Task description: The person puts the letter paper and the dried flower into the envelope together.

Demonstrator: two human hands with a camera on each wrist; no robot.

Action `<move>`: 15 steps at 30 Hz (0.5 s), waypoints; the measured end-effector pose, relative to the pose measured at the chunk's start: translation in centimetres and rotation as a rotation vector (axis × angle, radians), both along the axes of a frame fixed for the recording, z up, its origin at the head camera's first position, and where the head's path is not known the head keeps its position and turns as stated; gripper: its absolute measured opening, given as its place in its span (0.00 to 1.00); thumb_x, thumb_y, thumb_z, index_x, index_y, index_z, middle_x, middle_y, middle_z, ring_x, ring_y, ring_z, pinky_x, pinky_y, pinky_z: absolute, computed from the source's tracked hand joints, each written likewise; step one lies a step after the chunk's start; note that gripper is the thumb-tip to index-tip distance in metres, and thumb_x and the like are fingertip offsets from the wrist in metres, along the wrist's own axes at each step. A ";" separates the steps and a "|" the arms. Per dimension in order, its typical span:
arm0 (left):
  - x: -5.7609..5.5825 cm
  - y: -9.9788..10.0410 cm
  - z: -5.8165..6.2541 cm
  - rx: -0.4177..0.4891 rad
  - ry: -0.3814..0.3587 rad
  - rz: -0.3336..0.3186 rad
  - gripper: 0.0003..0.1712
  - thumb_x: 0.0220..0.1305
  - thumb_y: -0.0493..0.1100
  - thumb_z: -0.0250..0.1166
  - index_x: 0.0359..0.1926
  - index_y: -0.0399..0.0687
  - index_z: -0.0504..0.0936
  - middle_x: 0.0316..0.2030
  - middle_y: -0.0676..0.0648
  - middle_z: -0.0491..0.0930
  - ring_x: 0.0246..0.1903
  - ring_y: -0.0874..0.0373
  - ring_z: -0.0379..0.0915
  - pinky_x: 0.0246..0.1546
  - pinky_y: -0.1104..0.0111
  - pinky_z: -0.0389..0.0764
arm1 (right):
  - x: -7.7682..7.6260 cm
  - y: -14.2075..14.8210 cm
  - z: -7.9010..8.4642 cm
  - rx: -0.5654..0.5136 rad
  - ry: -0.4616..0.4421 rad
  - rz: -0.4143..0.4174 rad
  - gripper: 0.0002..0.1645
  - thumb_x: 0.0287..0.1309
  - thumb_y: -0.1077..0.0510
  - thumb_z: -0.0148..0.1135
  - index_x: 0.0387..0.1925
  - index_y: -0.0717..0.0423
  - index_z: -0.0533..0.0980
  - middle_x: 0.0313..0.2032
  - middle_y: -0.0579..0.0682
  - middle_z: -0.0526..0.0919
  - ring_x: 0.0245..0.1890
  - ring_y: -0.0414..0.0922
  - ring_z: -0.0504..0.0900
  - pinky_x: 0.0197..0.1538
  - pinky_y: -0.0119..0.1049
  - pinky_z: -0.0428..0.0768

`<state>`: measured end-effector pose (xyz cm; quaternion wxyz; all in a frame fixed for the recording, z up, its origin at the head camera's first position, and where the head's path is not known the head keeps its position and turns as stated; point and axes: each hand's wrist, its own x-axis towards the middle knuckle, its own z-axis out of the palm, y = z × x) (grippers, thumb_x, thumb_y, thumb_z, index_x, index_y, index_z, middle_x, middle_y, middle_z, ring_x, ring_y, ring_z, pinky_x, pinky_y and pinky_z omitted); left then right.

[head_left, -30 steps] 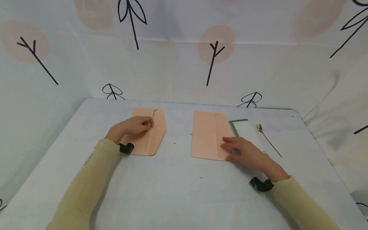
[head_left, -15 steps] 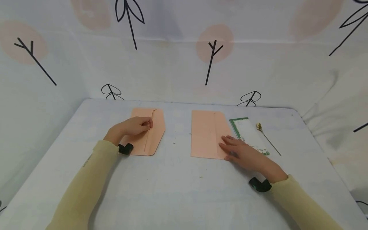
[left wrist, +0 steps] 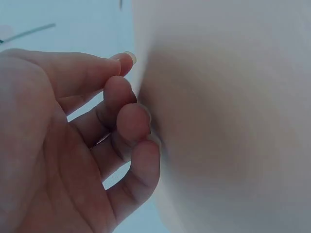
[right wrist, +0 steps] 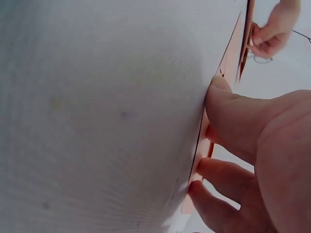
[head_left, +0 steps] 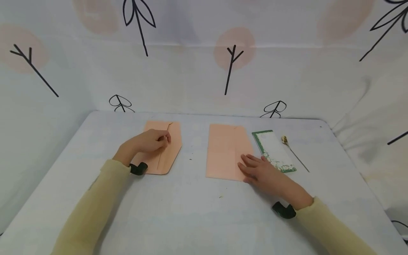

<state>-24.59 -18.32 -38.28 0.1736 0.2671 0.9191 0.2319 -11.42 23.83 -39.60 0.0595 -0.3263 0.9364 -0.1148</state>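
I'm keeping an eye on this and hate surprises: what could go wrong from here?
The right hand is at the edge of the right envelope, close to the card, so it might nudge the card askew. The flower lies loose on the card's far side; its thin stem could bend if brushed.

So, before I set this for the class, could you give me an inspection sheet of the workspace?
Surface: white table.
Things: left envelope, right envelope; card, then flower, to its right.
Clutter: a few small specks on the table.
Hands: left hand, fingers loosely bent, over left envelope; right hand, fingers spread, at right envelope's near right corner.
Cables: none certain; a dark curve at the head view's right edge is unclear.
Surroundings: printed cloth behind the table.
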 end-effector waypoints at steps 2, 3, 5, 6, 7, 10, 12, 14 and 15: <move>0.4 0.8 0.4 0.008 0.010 -0.036 0.13 0.69 0.38 0.50 0.47 0.51 0.79 0.25 0.50 0.70 0.26 0.56 0.65 0.33 0.63 0.67 | 0.1 -0.3 0.1 0.017 0.007 -0.004 0.32 0.66 0.52 0.63 0.67 0.62 0.70 0.70 0.65 0.63 0.70 0.64 0.60 0.63 0.69 0.57; 0.5 1.3 0.6 0.013 0.015 -0.053 0.13 0.69 0.39 0.50 0.48 0.51 0.79 0.24 0.50 0.70 0.25 0.57 0.64 0.32 0.63 0.67 | 0.1 -0.4 0.1 0.022 0.008 -0.008 0.32 0.66 0.52 0.63 0.67 0.62 0.70 0.70 0.65 0.63 0.70 0.63 0.60 0.63 0.69 0.57; 0.9 2.4 0.8 0.023 0.020 -0.085 0.13 0.70 0.40 0.51 0.49 0.52 0.80 0.24 0.51 0.70 0.23 0.58 0.64 0.30 0.64 0.67 | 0.1 -0.5 0.2 0.027 0.007 -0.016 0.33 0.65 0.52 0.63 0.67 0.62 0.70 0.70 0.65 0.63 0.70 0.63 0.60 0.63 0.70 0.57; 1.0 3.0 0.9 0.031 0.017 -0.096 0.13 0.70 0.40 0.51 0.49 0.52 0.80 0.24 0.51 0.71 0.23 0.58 0.64 0.30 0.64 0.68 | 0.1 -0.5 0.2 0.028 0.006 -0.018 0.33 0.65 0.52 0.63 0.67 0.62 0.70 0.70 0.65 0.63 0.70 0.63 0.60 0.63 0.70 0.57; 1.1 3.6 0.9 0.041 0.019 -0.115 0.14 0.71 0.40 0.50 0.50 0.52 0.80 0.24 0.51 0.71 0.23 0.58 0.65 0.30 0.64 0.68 | 0.1 -0.5 0.1 0.025 0.005 -0.022 0.33 0.65 0.52 0.63 0.67 0.62 0.70 0.70 0.65 0.63 0.71 0.63 0.60 0.63 0.70 0.57; 1.4 5.2 0.7 0.078 0.026 -0.173 0.13 0.72 0.40 0.51 0.50 0.51 0.80 0.26 0.52 0.72 0.24 0.59 0.67 0.31 0.65 0.70 | 0.1 -0.5 0.1 0.025 0.010 -0.021 0.33 0.65 0.52 0.63 0.67 0.62 0.70 0.70 0.65 0.64 0.70 0.63 0.60 0.63 0.70 0.58; 1.5 6.2 0.4 0.111 0.029 -0.216 0.12 0.72 0.39 0.52 0.50 0.50 0.80 0.27 0.52 0.73 0.25 0.60 0.67 0.32 0.66 0.71 | 0.1 -0.5 0.1 0.022 0.008 -0.021 0.33 0.65 0.52 0.64 0.67 0.62 0.70 0.70 0.65 0.63 0.70 0.63 0.60 0.63 0.69 0.59; 1.5 7.2 0.1 0.136 0.029 -0.250 0.11 0.72 0.38 0.53 0.50 0.50 0.79 0.27 0.52 0.74 0.26 0.60 0.68 0.33 0.67 0.72 | 0.2 -0.4 0.2 0.019 0.007 -0.020 0.33 0.65 0.53 0.64 0.67 0.62 0.70 0.70 0.65 0.63 0.70 0.63 0.60 0.63 0.69 0.59; 1.6 7.8 0.0 0.142 0.021 -0.256 0.11 0.72 0.38 0.53 0.50 0.50 0.79 0.28 0.52 0.74 0.27 0.60 0.68 0.33 0.67 0.72 | 0.3 -0.4 0.3 0.016 0.004 -0.021 0.33 0.65 0.53 0.64 0.67 0.62 0.70 0.70 0.65 0.63 0.70 0.63 0.60 0.63 0.68 0.59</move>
